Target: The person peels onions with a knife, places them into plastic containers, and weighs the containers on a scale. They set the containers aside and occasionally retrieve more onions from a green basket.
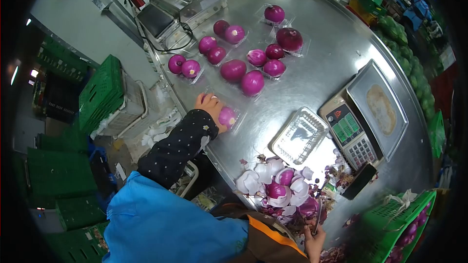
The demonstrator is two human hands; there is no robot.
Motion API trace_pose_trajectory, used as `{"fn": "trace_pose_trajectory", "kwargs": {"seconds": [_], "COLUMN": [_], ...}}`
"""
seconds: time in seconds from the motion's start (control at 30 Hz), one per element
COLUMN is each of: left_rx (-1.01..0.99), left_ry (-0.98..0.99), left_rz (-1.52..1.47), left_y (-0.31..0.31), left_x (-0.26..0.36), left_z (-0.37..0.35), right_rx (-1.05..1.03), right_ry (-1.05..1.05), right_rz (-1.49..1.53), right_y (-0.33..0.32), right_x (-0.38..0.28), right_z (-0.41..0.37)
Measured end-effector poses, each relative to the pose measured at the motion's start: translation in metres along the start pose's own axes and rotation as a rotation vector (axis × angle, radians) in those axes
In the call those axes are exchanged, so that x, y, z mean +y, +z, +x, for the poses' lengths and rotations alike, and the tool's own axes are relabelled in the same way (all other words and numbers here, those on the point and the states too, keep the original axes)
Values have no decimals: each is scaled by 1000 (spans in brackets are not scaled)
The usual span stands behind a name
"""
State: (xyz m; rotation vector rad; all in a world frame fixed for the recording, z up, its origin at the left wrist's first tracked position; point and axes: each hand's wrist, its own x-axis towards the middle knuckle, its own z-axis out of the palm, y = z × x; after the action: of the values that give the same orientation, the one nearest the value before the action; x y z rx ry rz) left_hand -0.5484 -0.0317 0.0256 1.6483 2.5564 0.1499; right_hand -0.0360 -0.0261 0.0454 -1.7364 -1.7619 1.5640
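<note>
My left hand (210, 108) is closed over red onions at the table's left edge. One purple onion (227, 118) shows beside its fingers, above a clear plastic tray (238, 125); another is mostly covered by the fingers. Low in the view, my right hand (316, 240) grips a small knife (319, 216), its blade pointing up. Right by the knife lies a heap of pale and purple onion skins (298, 188) with peeled onions (277, 191) among them. Clear plastic trays (301, 136), seemingly nested, stand between the heap and the scale.
Several packed onions (252, 83) in clear trays cover the table's far left part. A digital scale (348, 126) with a metal pan stands right, a black phone-like object (360, 181) against it. A wrapping machine (183, 5) is at the back. A green crate (390, 229) holds onions.
</note>
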Motion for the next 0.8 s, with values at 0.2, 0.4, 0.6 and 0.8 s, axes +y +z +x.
{"fn": "trace_pose_trajectory", "kwargs": {"seconds": [0.2,0.4,0.6,0.8], "left_rx": [-163,-106,156,11], "left_ry": [59,85,257,152], "left_rz": [62,-50,126,-588], "left_y": [14,30,56,50], "left_x": [-10,-13,1,-50], "left_z": [5,9,9,-11], "right_rx": [-22,-34,-32,-11], "right_ry": [-103,38,43,4], "right_rz": [-56,22,45,-35], "right_y": [5,15,16,11], "right_x": [-2,1,6,14], "right_z": [-8,-7,-8,-13]}}
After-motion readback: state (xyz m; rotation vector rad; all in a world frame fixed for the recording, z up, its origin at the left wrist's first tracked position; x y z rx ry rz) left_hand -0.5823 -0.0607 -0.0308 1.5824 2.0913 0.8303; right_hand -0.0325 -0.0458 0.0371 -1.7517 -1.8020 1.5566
